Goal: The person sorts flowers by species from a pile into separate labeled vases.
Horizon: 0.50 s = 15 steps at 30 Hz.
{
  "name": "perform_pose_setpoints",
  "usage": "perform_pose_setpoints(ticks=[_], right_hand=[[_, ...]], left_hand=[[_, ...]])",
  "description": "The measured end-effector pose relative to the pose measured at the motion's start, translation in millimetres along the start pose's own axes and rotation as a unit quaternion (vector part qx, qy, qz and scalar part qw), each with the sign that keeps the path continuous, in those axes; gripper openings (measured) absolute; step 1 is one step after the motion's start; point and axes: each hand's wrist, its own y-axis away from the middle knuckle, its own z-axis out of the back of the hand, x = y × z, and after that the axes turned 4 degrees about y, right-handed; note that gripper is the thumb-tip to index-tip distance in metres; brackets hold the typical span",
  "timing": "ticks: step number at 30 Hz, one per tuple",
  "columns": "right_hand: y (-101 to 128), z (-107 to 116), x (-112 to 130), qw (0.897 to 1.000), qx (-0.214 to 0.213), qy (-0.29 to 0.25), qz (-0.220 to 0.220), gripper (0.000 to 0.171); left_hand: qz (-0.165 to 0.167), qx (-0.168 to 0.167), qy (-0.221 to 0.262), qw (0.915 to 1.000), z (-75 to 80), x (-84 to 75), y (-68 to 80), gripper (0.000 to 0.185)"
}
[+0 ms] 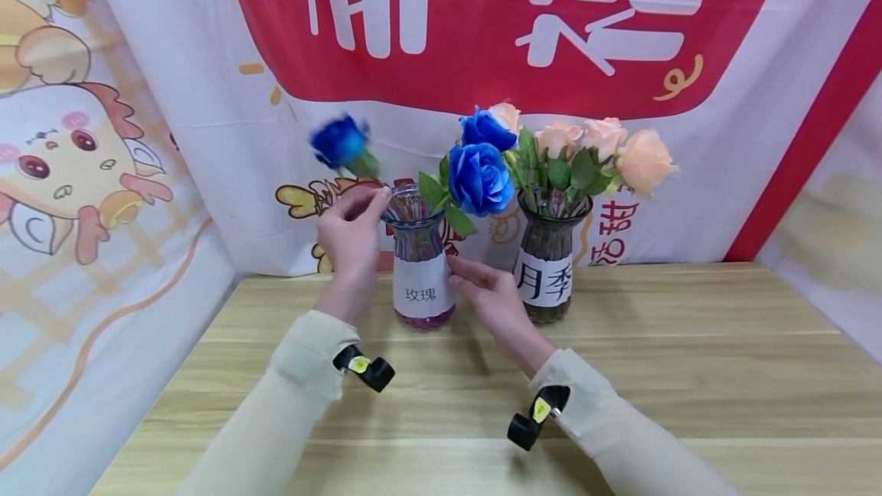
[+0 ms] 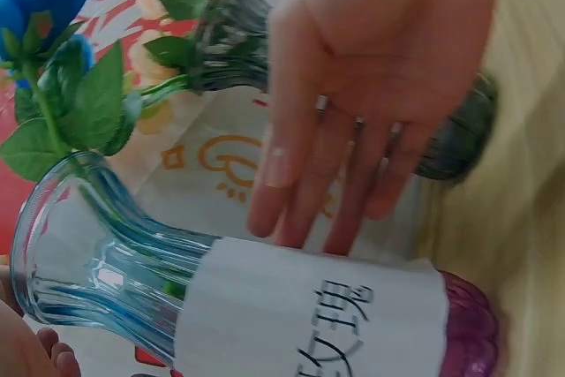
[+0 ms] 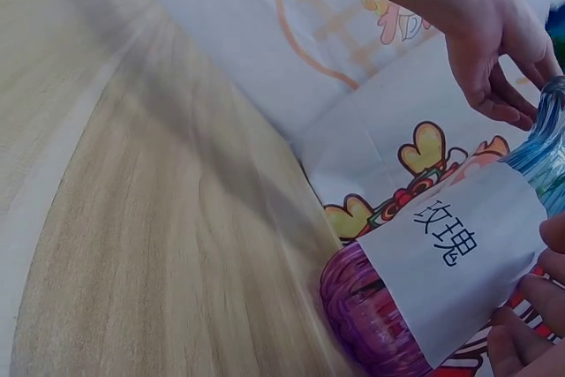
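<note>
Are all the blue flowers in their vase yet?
Not quite. Done: one front blue rose stands in the clear vase. In hand: the left hand holds a blurred blue rose by its stem at that vase's mouth, while the right hand touches its label. Probably left: a back blue rose seems to sit beside the peach roses.

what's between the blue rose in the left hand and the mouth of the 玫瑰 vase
Nothing visible blocks it. The left hand holds the blue rose at the rim of the 玫瑰 vase; the blue rose already inside leans away to the right.
</note>
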Motion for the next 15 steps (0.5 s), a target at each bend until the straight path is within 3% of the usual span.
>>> perform_pose_setpoints(ticks=[5, 8, 10, 12, 13, 15], right_hand=[[5.3, 4.0, -4.6, 1.0, -0.002, 0.016, -0.002, 0.042], [16.2, 11.4, -4.4, 0.997, -0.001, 0.071, 0.01, 0.042], [27.8, 20.0, -2.4, 0.99, -0.002, 0.135, 0.039, 0.043], [42.4, 31.4, 0.0, 0.973, -0.006, 0.217, 0.076, 0.046], [50.1, 37.8, 0.8, 0.961, -0.008, 0.258, 0.099, 0.049], [65.5, 51.6, 2.4, 0.93, -0.017, 0.343, 0.135, 0.056]], left_hand=[[-0.019, 0.017, -0.058, 0.998, 15.6, 7.0, 19.3, 0.03], [-0.048, 0.023, -0.094, 0.9941, 31.0, 11.7, 35.1, 0.029], [-0.074, 0.051, -0.127, 0.9879, 41.7, 13.2, 45.7, 0.03], [-0.101, 0.101, -0.169, 0.9752, 51.2, 14.1, 56.0, 0.034], [-0.113, 0.131, -0.198, 0.9649, 55.5, 14.6, 61.0, 0.038], [-0.135, 0.191, -0.265, 0.9354, 62.6, 16.7, 70.6, 0.05]])
